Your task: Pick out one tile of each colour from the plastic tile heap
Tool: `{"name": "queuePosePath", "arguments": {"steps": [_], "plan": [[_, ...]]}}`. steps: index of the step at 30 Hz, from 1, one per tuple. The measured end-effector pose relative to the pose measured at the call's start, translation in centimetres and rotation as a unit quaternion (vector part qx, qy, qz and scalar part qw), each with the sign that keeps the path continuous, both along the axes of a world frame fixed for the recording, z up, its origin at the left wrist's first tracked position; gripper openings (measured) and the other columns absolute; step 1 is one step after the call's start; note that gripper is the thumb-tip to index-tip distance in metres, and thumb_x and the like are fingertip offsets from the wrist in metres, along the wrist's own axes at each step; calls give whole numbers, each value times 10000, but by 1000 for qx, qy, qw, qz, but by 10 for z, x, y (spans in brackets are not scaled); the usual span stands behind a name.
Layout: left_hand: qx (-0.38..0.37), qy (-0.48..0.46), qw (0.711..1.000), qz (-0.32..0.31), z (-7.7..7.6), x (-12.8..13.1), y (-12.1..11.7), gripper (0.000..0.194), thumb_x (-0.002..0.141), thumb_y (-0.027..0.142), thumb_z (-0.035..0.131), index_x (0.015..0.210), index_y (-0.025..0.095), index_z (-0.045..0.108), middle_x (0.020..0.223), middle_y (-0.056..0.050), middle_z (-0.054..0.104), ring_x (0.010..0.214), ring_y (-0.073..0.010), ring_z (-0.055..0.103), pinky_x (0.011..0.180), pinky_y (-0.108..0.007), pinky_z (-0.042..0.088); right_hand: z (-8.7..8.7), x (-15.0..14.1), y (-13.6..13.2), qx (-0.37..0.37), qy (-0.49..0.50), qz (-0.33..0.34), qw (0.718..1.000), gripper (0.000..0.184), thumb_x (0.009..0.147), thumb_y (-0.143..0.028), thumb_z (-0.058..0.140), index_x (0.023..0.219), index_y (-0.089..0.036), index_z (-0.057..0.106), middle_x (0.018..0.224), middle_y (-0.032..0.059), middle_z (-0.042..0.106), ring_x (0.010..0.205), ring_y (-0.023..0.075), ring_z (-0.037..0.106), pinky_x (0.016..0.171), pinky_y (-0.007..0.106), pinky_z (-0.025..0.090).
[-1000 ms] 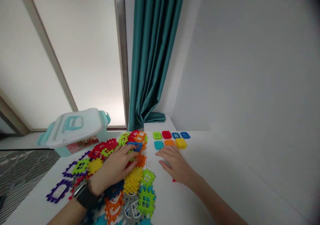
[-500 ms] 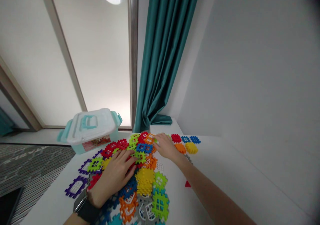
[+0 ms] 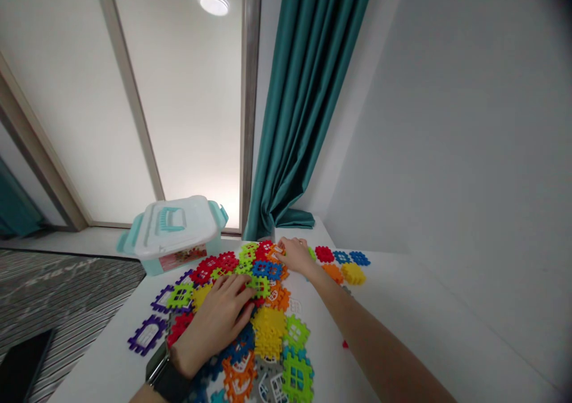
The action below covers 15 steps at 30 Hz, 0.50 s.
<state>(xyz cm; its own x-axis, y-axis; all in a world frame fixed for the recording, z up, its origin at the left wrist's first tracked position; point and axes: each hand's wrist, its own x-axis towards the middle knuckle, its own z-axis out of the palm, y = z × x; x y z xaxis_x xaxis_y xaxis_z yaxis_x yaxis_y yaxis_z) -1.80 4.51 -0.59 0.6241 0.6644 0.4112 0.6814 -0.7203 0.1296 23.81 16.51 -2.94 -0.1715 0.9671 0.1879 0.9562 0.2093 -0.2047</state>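
Note:
My left hand point(image 3: 221, 316), with a black watch on its wrist, lies over a heap of colourful interlocking plastic tiles, its fingers spread. Its fingertips are close to a light-green window tile point(image 3: 259, 286). At the far end of the heap, my right hand point(image 3: 295, 255) has its thumb and fingers bent around the edge of an orange tile point(image 3: 276, 253). Blue tiles point(image 3: 267, 269) lie just nearer than that. A stack of yellow tiles point(image 3: 269, 331) stands in front of my left hand's fingers. What is under my left palm is hidden.
A lidded clear-and-teal storage box point(image 3: 179, 230) stands at the back left of the white table point(image 3: 393, 331). Purple frame tiles point(image 3: 147, 335) lie at the left. Red point(image 3: 324, 254), blue and yellow tiles point(image 3: 353, 273) lie beyond my right forearm. A teal curtain point(image 3: 308, 93) hangs behind.
The view has shifted slightly, so everything appears a little further right. My right hand's fingers have closed in on the orange tile. The left hand stays on the heap.

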Motion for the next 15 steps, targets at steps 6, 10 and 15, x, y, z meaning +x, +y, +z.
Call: {"name": "queuePosePath", "arguments": {"steps": [6, 10, 15], "plan": [[-4, -10, 1000, 9, 0, -2, 2, 193, 930, 176, 584, 1078, 250, 683, 1202, -65, 659, 1107, -281, 604, 976, -481, 479, 2, 1, -9, 0, 52, 28, 998, 293, 842, -363, 750, 1078, -227, 645, 1117, 62, 717, 1081, 256, 623, 953, 376, 350], [-2, -14, 1000, 9, 0, -3, 2, 193, 931, 176, 570, 1069, 245, 686, 1175, -65, 664, 1083, -275, 608, 976, -478, 478, 10, 0, -23, 11, 84, 65, 994, 282, 828, -272, 758, 1072, -215, 629, 1123, 67, 685, 1101, 255, 610, 973, 382, 367], [22, -41, 999, 18, -3, -3, 3, 224, 941, 168, 550, 1115, 241, 671, 1130, -62, 680, 1053, -270, 621, 939, -464, 500, 22, -9, -57, 27, 126, 115, 985, 300, 833, -172, 722, 1099, -219, 592, 1155, 65, 631, 1125, 242, 603, 977, 370, 428]]}}
